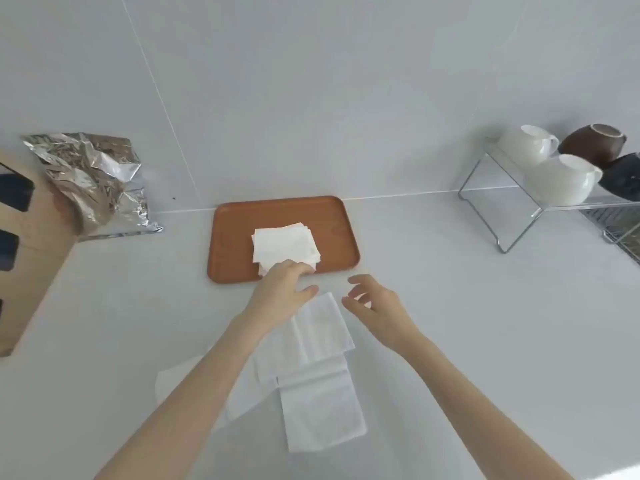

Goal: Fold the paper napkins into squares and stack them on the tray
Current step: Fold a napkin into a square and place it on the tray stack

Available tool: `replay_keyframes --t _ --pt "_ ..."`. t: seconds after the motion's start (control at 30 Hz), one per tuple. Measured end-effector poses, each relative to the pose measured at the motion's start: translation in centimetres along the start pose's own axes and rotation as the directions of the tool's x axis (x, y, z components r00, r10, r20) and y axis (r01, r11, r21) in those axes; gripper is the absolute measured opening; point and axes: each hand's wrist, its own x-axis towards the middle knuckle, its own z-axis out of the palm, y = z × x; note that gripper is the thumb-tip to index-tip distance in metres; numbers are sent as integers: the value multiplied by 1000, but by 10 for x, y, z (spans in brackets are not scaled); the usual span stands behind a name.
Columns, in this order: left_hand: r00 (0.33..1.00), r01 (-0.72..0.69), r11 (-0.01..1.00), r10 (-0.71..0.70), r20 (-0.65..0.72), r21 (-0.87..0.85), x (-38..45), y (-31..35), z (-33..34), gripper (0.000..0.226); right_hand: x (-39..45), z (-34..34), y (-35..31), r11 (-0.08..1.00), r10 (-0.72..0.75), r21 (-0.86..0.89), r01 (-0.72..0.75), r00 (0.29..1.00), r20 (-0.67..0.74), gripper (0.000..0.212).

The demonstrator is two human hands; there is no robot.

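A brown tray (232, 237) lies at the back of the white counter and carries a stack of folded white napkins (284, 245). My left hand (282, 289) reaches over the tray's near edge, and its fingers rest on the near edge of that stack. Whether they pinch the top napkin I cannot tell. My right hand (375, 308) hovers just right of it, above the counter, fingers spread and holding nothing. Several unfolded white napkins (322, 393) lie overlapping on the counter beneath my forearms.
A crumpled silver foil bag (93, 178) leans at the back left beside a cardboard box (31, 244). At the right stands a wire rack (512, 202) with white cups (561, 181) and dark bowls (592, 142). The wall runs just behind the tray.
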Motion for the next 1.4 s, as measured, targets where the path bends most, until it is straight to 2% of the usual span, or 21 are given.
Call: replay_keyframes --t 0.17,0.37,0.57,0.8,0.87,0.93,1.03,1.1,1.23,1.4 --pt "996 -24 999 21 84 40 12 -5 21 22 3 13 24 971 165 -170 -167 986 -29 15" --pt "994 -28 997 21 105 67 27 -11 49 23 8 23 31 894 287 -361 -265 958 6 15" --pt "993 -74 983 58 99 165 34 -16 60 24 9 29 37 853 303 -449 -266 953 12 14" --pt "995 -68 992 60 76 103 29 -20 58 10 12 31 37 858 276 -463 -224 960 47 16" --pt "997 -37 999 35 75 20 26 -21 52 9 12 28 36 893 260 -393 -221 964 49 13" --pt "998 19 996 -13 65 -85 23 -21 44 7 15 21 31 950 259 -189 -249 965 30 8" --pt "996 88 969 -84 28 -230 19 -18 28 6 24 4 18 957 281 83 -277 959 -37 6" --pt "995 97 953 -99 9 -288 16 -13 15 8 32 -8 8 962 244 146 -232 967 -69 9" --pt "994 77 940 -97 -43 -332 10 1 -20 18 41 -32 -18 999 36 39 -34 997 -69 23" --pt "999 37 935 -48 -22 -353 -23 15 -57 18 21 -57 -47 989 -133 -60 134 991 23 15"
